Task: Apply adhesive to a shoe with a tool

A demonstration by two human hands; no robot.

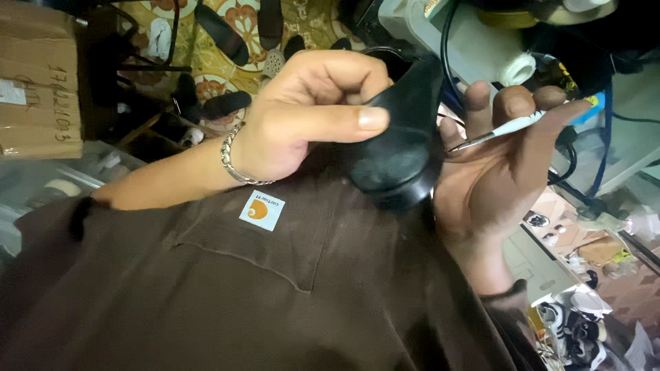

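Left hand (302, 117) closed around a black shoe (399, 144), thumb laid flat along its upper side, other fingers curled over the top edge. Grip is pressed tight on the shoe. Silver chain bracelet (234, 161) on the left wrist. Shoe sits mid-frame, held up in front of the chest, between both hands, dark matte surface facing the camera, rounded end pointing down.

Right hand (502, 165) just right of the shoe, palm open toward the camera, fingers half curled. It pinches a thin brush (505, 129) with a white handle between thumb and fingers; the metal end points at the shoe's right edge, touching or nearly so, can't tell which.

Brown shirt (240, 288) with chest pocket and a small square label fills the bottom of the frame.

Around: cardboard box (38, 75) upper left, patterned floor (227, 41) with dark shoes lying on it at top, white machine (474, 41) with black cables upper right, sneakers (570, 323) lower right.
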